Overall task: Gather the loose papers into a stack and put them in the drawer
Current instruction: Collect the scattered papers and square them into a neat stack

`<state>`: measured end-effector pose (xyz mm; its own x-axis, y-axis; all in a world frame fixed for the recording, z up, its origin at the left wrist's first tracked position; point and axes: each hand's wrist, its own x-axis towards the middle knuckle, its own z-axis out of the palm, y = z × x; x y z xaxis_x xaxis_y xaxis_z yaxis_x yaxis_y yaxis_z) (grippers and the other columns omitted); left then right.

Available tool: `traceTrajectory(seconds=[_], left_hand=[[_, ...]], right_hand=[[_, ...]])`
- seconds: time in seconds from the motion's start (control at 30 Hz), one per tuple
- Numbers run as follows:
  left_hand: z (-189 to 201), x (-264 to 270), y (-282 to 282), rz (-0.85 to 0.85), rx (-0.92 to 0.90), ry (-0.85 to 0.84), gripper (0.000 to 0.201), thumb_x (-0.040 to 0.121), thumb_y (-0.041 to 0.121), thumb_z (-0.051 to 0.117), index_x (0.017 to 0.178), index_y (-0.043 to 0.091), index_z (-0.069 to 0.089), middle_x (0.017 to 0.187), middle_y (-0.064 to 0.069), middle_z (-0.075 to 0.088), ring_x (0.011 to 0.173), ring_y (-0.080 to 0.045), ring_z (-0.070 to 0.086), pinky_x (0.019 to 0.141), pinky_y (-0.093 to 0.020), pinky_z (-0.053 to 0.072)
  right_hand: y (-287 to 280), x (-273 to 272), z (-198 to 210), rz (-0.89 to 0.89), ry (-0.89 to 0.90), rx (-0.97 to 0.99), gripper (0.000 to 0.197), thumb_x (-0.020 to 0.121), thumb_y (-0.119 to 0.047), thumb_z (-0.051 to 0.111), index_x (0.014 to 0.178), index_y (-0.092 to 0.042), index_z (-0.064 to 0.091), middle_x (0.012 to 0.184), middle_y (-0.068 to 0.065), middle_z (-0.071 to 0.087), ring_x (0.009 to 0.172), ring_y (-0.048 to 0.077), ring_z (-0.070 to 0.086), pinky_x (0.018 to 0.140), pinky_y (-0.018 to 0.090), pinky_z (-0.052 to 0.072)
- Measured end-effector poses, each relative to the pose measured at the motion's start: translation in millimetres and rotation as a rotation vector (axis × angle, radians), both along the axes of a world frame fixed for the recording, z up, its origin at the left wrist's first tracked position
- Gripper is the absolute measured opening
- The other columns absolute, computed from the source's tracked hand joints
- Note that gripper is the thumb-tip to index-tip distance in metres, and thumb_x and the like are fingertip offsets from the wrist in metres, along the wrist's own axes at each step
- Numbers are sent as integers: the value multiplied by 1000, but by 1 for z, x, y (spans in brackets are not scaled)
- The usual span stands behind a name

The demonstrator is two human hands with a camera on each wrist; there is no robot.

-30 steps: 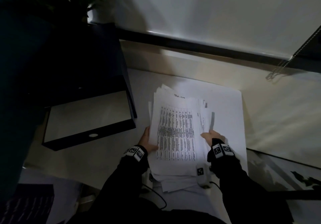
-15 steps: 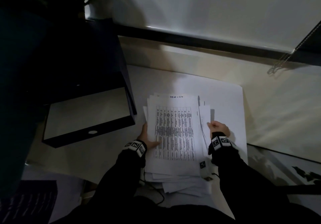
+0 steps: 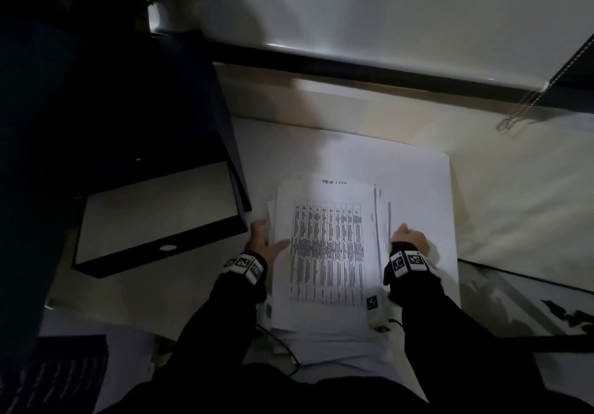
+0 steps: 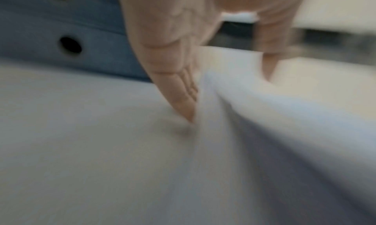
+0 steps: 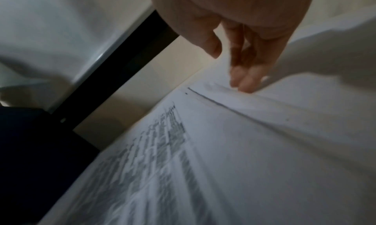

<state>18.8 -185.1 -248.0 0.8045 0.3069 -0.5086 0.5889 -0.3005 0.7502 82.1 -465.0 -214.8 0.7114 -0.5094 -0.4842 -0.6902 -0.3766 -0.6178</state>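
A stack of white papers [image 3: 328, 253], its top sheet printed with a table, lies flat on a big white sheet [image 3: 418, 182]; its edges are uneven. My left hand [image 3: 262, 240] sits at the stack's left edge: in the left wrist view straight fingers [image 4: 177, 83] press against the side of the papers [image 4: 284, 109], thumb over the top. My right hand [image 3: 406, 236] is at the right edge, and its straight fingertips [image 5: 244, 82] touch the papers [image 5: 223, 148]. The dark drawer [image 3: 154, 211] stands pulled out at the left, its light bottom bare.
The drawer belongs to a dark blue unit [image 4: 71, 47] just left of the stack. A plant pot [image 3: 160, 11] stands on it at the back. A blind chain [image 3: 527, 105] hangs at the far right. A cable [image 3: 283, 346] and a small tagged device [image 3: 374, 310] lie by the stack's near end.
The stack, held raised and fanned a second ago, has come down flat and squarer. My right hand has slid out to the right edge; my left stays at the left edge.
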Motion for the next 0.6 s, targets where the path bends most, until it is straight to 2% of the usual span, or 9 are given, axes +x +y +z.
traceTrajectory(seconds=[0.07, 0.1, 0.2, 0.27, 0.33, 0.37, 0.43, 0.5, 0.6], left_hand=[[-6, 6, -4, 130, -112, 122, 101, 54, 52, 82, 132, 3, 41, 130, -3, 52, 116, -24, 56, 103, -36, 44], [-8, 7, -8, 120, -159, 160, 100, 54, 51, 83, 131, 1, 44, 131, -11, 56, 116, -27, 57, 103, -38, 44], [5, 3, -25, 24, -152, 113, 60, 78, 8, 72, 131, -5, 45, 133, -22, 54, 118, -31, 56, 104, -40, 43], [12, -2, -28, 1, -192, -8, 55, 79, -5, 67, 129, -6, 47, 129, -24, 56, 110, -28, 58, 97, -36, 46], [23, -5, -29, 0, -262, -139, 54, 78, -9, 65, 129, -6, 47, 123, -23, 59, 99, -24, 65, 84, -29, 53], [32, -6, -31, 5, -308, -197, 53, 79, -10, 64, 129, -6, 47, 119, -20, 60, 89, -18, 69, 76, -23, 56], [54, -3, -34, 12, -346, -291, 50, 79, -10, 64, 126, -2, 51, 117, -17, 62, 76, -1, 70, 69, -16, 57], [82, 5, -39, 4, -378, -384, 48, 78, -7, 66, 123, 5, 54, 121, -16, 63, 81, 3, 69, 77, -16, 57], [127, 18, -49, 6, -480, -529, 55, 78, -10, 63, 127, 12, 50, 121, -7, 62, 97, -1, 66, 92, -20, 53]], right_hand=[[3, -10, 2, 35, 118, 41, 56, 95, -38, 45, 126, 7, 52, 121, 23, 60, 109, 34, 58, 83, 32, 42], [8, -16, 5, 70, 163, 86, 60, 92, -40, 51, 128, 8, 49, 117, 22, 60, 106, 32, 58, 81, 29, 41], [16, -23, 4, 159, 193, 127, 74, 85, -36, 65, 138, 7, 36, 137, 22, 51, 124, 34, 51, 99, 36, 45], [7, -22, 3, 208, 222, 185, 81, 83, -35, 67, 143, 4, 29, 145, 20, 42, 132, 35, 45, 103, 36, 41], [-7, -20, 1, 228, 228, 303, 88, 80, -42, 69, 146, 0, 28, 148, 16, 39, 133, 34, 43, 106, 36, 38], [-14, -20, 3, 225, 188, 381, 88, 79, -42, 70, 145, -2, 30, 148, 14, 40, 134, 34, 42, 109, 39, 36], [-19, -22, 17, 182, 19, 651, 73, 82, -27, 69, 143, -5, 35, 146, 14, 43, 133, 32, 44, 111, 43, 34], [-21, -19, 41, 120, -209, 823, 59, 87, -9, 62, 141, -9, 38, 143, 14, 48, 126, 27, 50, 107, 42, 37], [-28, -6, 84, 80, -528, 797, 61, 87, -5, 62, 138, -20, 32, 139, 10, 50, 124, 27, 52, 108, 44, 39]])
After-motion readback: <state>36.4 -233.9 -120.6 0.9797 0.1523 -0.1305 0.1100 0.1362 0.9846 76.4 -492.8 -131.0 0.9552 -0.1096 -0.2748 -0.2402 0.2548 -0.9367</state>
